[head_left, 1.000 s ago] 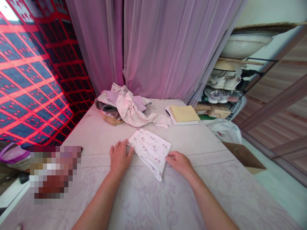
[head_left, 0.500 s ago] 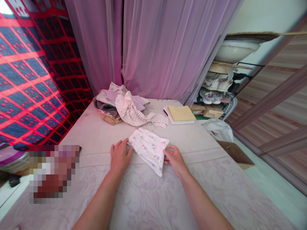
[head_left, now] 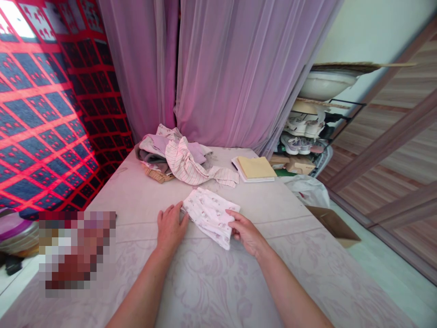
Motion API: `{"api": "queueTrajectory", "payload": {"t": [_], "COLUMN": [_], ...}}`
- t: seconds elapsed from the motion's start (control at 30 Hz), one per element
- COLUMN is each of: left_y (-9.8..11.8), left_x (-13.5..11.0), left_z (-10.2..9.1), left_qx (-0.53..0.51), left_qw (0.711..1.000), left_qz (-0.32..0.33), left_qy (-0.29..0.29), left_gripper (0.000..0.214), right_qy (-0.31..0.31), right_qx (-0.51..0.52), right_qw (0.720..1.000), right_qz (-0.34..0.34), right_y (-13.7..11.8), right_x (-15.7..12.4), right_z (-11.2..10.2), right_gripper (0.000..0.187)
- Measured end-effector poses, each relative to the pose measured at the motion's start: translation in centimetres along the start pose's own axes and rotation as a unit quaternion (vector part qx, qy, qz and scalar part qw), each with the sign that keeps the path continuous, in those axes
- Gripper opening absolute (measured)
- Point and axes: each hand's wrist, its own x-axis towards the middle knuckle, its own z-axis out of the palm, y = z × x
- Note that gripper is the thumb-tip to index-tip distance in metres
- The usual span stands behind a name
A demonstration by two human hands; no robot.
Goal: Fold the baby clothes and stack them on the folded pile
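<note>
A white baby garment with a small pink print [head_left: 209, 217] lies folded on the pale floral bedsheet [head_left: 218, 282]. My right hand [head_left: 246, 233] grips its right edge, with the fingers over the cloth. My left hand [head_left: 170, 230] rests flat on the sheet, its fingertips touching the garment's left end. Farther back lies a crumpled pile of clothes [head_left: 153, 152], topped by a pink-striped shirt [head_left: 186, 165]. To its right is a stack of notebooks with a yellow cover [head_left: 255, 167].
A sheer mauve curtain [head_left: 232, 77] hangs behind the bed, beside a red-and-blue patterned cloth [head_left: 44, 109]. On the right stand a shoe rack [head_left: 300, 132], a white plastic bag [head_left: 305, 191] and a cardboard box [head_left: 332, 225]. A pixelated patch [head_left: 77, 250] covers the bed's left edge.
My right hand has moved left and up onto the garment's right edge. The garment looks more compact. The whole view has shifted slightly with my head.
</note>
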Motion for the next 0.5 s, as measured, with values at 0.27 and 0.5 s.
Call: {"api": "queueTrajectory", "payload": {"t": [0.27, 0.5], "left_y": [-0.1, -0.2], "left_x": [0.0, 0.0], "left_z": [0.1, 0.2], "left_qx": [-0.011, -0.024], "left_qw": [1.000, 1.000], "left_qz": [0.003, -0.002], "left_qy": [0.006, 0.008], "left_gripper": [0.043, 0.044], "right_qy": [0.038, 0.037], "right_qx": [-0.033, -0.050], "right_qw": [0.994, 0.990], "right_qz": [-0.095, -0.128], "right_y": [0.1, -1.4], "right_x": [0.8, 0.7], "right_z": [0.1, -0.3], "right_gripper": [0.048, 0.052]}}
